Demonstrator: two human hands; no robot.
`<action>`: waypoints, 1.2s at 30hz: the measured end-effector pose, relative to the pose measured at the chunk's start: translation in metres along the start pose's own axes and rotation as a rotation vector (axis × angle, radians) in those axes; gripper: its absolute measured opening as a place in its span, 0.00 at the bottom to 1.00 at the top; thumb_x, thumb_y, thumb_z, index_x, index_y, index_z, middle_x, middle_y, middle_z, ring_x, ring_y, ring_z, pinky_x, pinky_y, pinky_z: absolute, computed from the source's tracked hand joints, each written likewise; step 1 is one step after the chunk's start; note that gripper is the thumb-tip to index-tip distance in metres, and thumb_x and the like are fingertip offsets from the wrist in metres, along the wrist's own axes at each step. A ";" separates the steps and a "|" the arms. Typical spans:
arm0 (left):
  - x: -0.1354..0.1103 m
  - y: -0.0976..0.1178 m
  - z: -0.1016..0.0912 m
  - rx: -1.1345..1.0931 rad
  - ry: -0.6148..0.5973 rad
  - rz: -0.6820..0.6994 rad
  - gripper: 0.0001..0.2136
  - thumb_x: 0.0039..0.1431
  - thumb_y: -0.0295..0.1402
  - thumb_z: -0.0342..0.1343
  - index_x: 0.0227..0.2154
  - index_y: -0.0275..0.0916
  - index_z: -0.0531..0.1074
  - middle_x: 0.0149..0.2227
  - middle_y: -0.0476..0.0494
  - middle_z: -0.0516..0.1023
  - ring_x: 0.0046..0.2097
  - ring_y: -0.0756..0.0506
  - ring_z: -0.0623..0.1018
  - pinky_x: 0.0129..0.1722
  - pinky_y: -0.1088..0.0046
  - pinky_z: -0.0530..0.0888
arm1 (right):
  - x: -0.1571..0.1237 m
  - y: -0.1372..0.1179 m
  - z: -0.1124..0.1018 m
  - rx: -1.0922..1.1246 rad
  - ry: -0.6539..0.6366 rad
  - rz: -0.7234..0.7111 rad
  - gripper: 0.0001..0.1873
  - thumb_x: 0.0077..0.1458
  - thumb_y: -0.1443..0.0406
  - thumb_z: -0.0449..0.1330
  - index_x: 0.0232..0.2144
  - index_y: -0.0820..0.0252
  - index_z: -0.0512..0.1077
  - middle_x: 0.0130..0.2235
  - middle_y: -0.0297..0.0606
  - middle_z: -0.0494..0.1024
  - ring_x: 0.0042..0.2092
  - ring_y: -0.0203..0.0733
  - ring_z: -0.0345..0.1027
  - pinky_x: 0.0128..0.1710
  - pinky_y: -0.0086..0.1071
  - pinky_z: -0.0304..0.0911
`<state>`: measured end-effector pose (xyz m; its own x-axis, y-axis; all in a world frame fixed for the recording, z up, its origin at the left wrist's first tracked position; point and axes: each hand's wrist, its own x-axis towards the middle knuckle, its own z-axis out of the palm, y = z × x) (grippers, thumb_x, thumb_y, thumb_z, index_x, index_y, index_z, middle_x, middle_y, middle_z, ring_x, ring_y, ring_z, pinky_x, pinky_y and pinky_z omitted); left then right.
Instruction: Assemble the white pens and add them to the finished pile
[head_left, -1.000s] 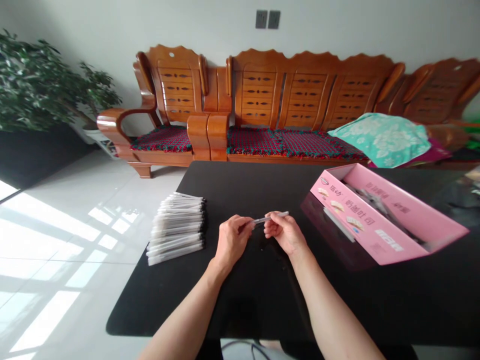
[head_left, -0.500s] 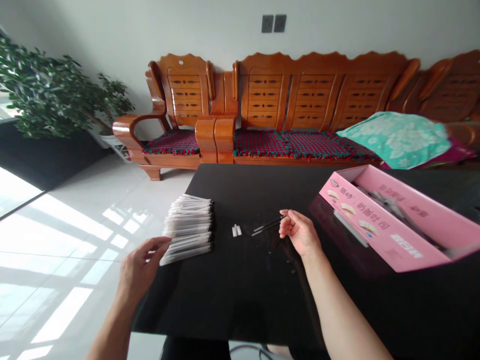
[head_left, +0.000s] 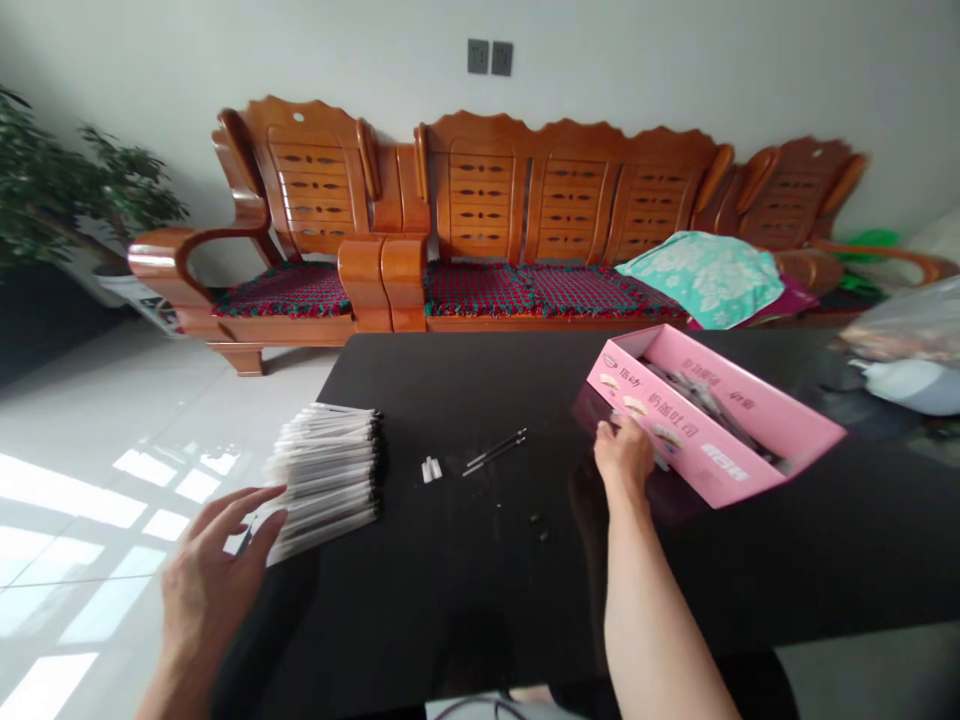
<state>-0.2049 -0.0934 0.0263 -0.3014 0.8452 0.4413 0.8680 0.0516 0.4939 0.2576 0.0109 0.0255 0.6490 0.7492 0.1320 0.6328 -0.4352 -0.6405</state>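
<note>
My left hand [head_left: 221, 550] is open, thumb and fingers apart, at the near left end of a row of white pens [head_left: 330, 470] with dark tips. Whether it touches them is unclear. In front of the pink box [head_left: 686, 430], my right hand [head_left: 626, 455] has its fingers curled down over a slim white pen barrel [head_left: 661, 462], which is mostly hidden under the hand. Two thin pen refills [head_left: 495, 452] lie side by side mid-table. Small white pieces [head_left: 431, 469] sit between them and the row, and small black pieces [head_left: 539, 527] lie nearer to me.
The black table [head_left: 450, 600] has a glossy top. Inside the pink box are greyish slender items. A plastic bag [head_left: 911, 325] and a white object [head_left: 915, 385] stand at the right. Behind the table is a wooden sofa [head_left: 487, 200] with a turquoise cushion [head_left: 709, 280].
The view has turned right. My right hand has moved from beside the refills to the white barrel at the box. The thumb and fingers of my left hand have spread wider.
</note>
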 end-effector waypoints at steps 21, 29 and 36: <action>0.032 0.149 0.106 -0.649 -0.194 0.192 0.08 0.56 0.29 0.57 0.37 0.44 0.80 0.35 0.44 0.78 0.33 0.46 0.75 0.36 0.73 0.69 | 0.003 -0.003 -0.004 -0.454 -0.240 -0.016 0.14 0.47 0.58 0.66 0.34 0.60 0.80 0.41 0.55 0.81 0.44 0.62 0.76 0.39 0.46 0.70; 0.019 0.136 0.117 -0.287 -0.346 0.285 0.10 0.61 0.28 0.52 0.38 0.40 0.79 0.36 0.45 0.78 0.35 0.47 0.76 0.37 0.72 0.69 | -0.014 -0.018 0.015 -0.346 -0.359 -0.143 0.10 0.44 0.57 0.67 0.28 0.56 0.78 0.35 0.46 0.82 0.39 0.54 0.77 0.32 0.36 0.65; 0.000 0.161 0.122 -0.158 -0.512 0.403 0.05 0.61 0.32 0.55 0.35 0.41 0.77 0.36 0.46 0.76 0.38 0.47 0.77 0.37 0.74 0.68 | -0.009 -0.009 0.015 -0.070 -0.325 -0.173 0.09 0.38 0.60 0.68 0.19 0.57 0.74 0.22 0.38 0.77 0.27 0.45 0.73 0.22 0.31 0.56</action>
<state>-0.0176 -0.0199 0.0145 0.2932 0.9298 0.2225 0.7937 -0.3664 0.4855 0.2399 0.0153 0.0186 0.3688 0.9293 -0.0201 0.7561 -0.3125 -0.5750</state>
